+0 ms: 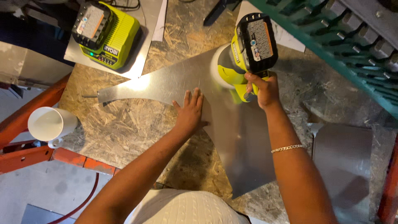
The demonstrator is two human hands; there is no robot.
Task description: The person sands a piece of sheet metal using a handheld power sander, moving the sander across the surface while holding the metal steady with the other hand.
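Left hand [190,111], fingers pressed together, lies flat on a metal sheet [232,137]; right hand [262,89] grips a yellow-green cordless tool [248,49]. Nearby: battery charger [105,33], white mug [49,124].

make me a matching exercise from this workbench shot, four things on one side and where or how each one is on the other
Things:
1. cordless power tool
2. sheet metal piece
3. battery charger
4. white mug

Places or states:
A. at the left edge of the bench, open end toward the camera
B. gripped in the right hand, over the metal
C. pressed flat on the bench by the left hand
D. at the top left, a battery docked in it, green light on

Pairs: 1-B, 2-C, 3-D, 4-A
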